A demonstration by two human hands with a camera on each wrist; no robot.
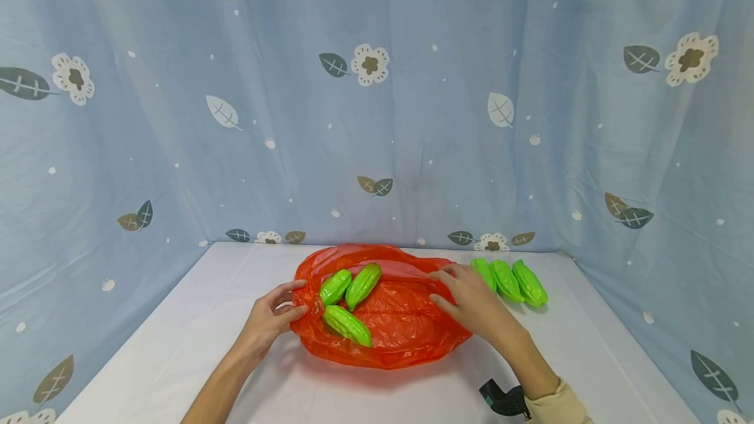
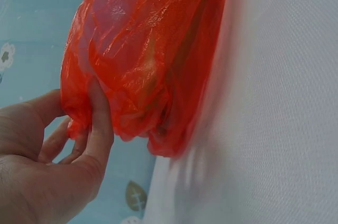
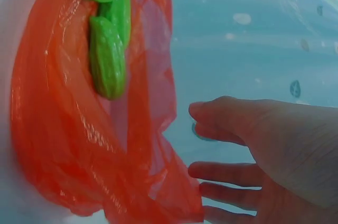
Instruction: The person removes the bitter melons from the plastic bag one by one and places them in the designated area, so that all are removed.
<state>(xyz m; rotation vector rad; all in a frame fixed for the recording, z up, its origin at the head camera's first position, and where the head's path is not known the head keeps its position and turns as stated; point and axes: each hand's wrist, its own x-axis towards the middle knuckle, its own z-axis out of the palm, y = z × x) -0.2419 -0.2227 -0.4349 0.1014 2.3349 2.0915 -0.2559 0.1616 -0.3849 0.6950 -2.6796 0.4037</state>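
A red plastic bag (image 1: pixel 400 319) lies spread on the white table with its mouth facing up. Three shiny green ridged gourds, like bitter melons, lie in its left part; one is the front gourd (image 1: pixel 347 326), and another shows in the right wrist view as a green gourd (image 3: pixel 108 60). My left hand (image 1: pixel 273 316) pinches the bag's left edge between thumb and fingers, as the left wrist view shows with the bag (image 2: pixel 137 49). My right hand (image 1: pixel 471 300) hovers at the bag's right edge, its fingers (image 3: pixel 227 171) extended and apart, holding nothing.
Three more green gourds (image 1: pixel 508 281) lie side by side on the table (image 1: pixel 589 345), right of the bag and just beyond my right hand. A black curved object (image 1: pixel 503 399) is at my right wrist. Blue patterned curtains (image 1: pixel 377 116) enclose the table's back and sides.
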